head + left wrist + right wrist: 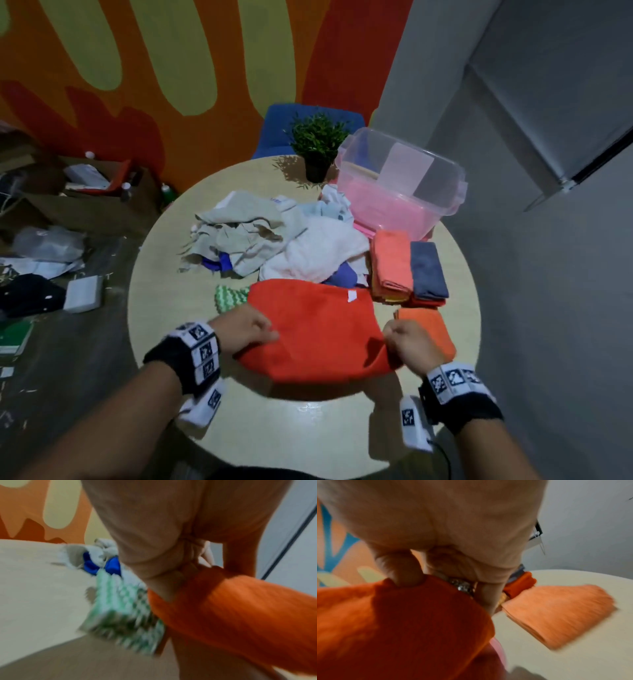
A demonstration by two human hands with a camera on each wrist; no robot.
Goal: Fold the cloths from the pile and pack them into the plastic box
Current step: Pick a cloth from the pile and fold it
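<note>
Both my hands pinch the red cloth (313,329), left hand (244,330) and right hand (407,342) on its near corners, halfway through a fold on the table (164,301). Folded stacks (409,270) wait beside the box (399,190), which already holds pink cloth; the pile (270,240) beyond remains big, so plenty is left.

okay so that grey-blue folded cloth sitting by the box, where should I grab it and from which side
Probably pinch the grey-blue folded cloth across its near short end, coming from your side of the table. It lies flat atop a stack with its long axis pointing away from you, the coral folded cloth tight against its left and the plastic box just beyond, so the near and right edges are free.
</note>
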